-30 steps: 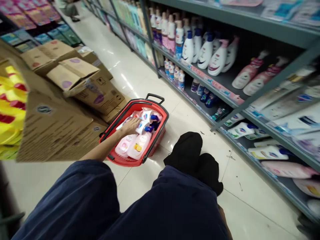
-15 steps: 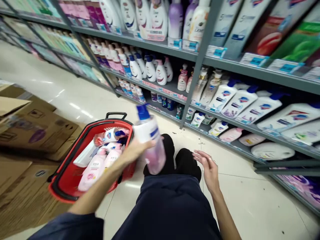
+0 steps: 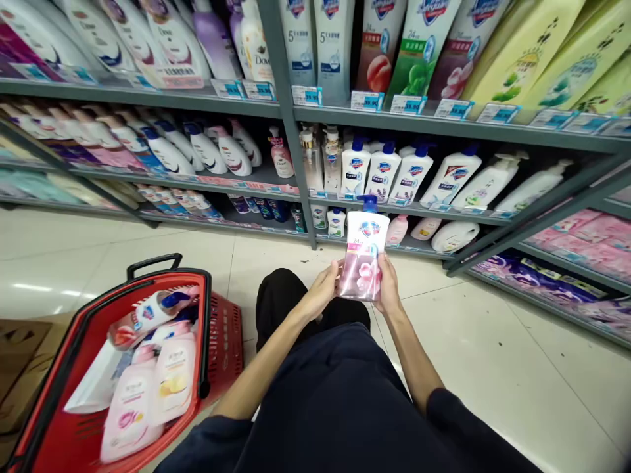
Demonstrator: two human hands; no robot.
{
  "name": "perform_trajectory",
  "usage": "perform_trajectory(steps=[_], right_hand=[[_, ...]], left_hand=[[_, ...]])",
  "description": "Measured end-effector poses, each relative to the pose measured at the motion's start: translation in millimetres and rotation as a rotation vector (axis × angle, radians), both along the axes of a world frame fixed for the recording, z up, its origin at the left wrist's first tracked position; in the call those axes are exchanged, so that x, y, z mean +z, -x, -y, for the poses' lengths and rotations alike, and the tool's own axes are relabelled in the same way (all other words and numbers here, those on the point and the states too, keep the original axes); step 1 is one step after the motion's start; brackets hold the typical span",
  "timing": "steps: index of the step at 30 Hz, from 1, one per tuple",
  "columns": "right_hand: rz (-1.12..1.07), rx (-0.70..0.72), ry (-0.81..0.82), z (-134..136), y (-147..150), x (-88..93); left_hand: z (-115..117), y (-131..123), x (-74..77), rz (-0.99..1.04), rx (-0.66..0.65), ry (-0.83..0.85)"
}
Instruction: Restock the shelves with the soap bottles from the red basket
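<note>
Pump bottle (image 3: 363,259) stood between two hands, ahead of the person's lap, its front label turned towards the wearer. Its long axis ran away from the body, from base to blue pump head (image 3: 369,203), with the top leaning a little to the right in view.

Leftmost, a cardboard box (image 3: 22,358) showed behind a red basket (image 3: 224,348), which stood beside the person's left arm, well apart from the held bottle. Inside lay two pink bottles (image 3: 132,407) and, above them in view, a blue-topped bottle (image 3: 148,318) on its side.

Next came a black-clad knee (image 3: 280,295), then the left hand (image 3: 318,292) — fingers bent, pressed against the bottle's lower left side; how far they reached behind it, I could not tell. The bottle rose mostly beyond the fingers rather than down into the palms. On its other flank the right hand (image 3: 388,286) bore on the lower right edge, its far fingertips hidden. Neither hand was nearer: both touched, pinching the bottle from opposite sides.

Past the pump head stood grey shelving (image 3: 292,135), with a row of white pump bottles (image 3: 382,172) upright on its middle tier — apart from the held one, though overlapped by it in view. Pink packs (image 3: 606,226) lay farthest right.
</note>
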State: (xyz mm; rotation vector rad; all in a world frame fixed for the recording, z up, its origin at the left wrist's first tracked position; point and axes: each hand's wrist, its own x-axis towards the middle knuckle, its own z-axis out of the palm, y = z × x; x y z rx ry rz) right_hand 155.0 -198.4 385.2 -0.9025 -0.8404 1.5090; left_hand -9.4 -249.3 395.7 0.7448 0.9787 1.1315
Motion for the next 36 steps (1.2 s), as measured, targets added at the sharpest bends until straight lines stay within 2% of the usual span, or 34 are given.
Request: perform_trajectory(steps=[2,7,12,15,21,24,31,36], right_hand=[[0.001,0.000,-0.045,-6.2,4.1,6.0],[0.017,0.054,-0.160,-24.5,6.4,16.5],[0.035,0.109,-0.227,-36.6,-3.7,23.6],[0.047,0.098,-0.213,-34.9,-15.2,15.7],[0.051,0.098,-0.142,-22.5,-39.2,-19.7],[0.072,0.122,-0.115,-17.8,-43.7,-28.2],[0.096,0.169,-0.143,-12.6,-43.2,-17.8],[0.156,0.153,-0.097,-12.1,-57.1,-10.5]], left_hand=[[-2.0,-3.2,3.7,0.041,-0.019,-0.043],[-13.9,-2.5,13.0,0.007,0.051,-0.173],[-26.7,-5.8,16.3,0.020,0.045,-0.179],[-29.2,-12.4,9.8,0.026,0.015,-0.134],[-23.1,-23.5,-13.1,0.019,-0.060,-0.064],[-17.6,-23.4,-16.6,0.030,-0.072,-0.045],[-9.3,-16.9,-10.6,0.038,-0.058,-0.052],[-12.1,-23.8,-10.4,0.030,-0.094,-0.026]])
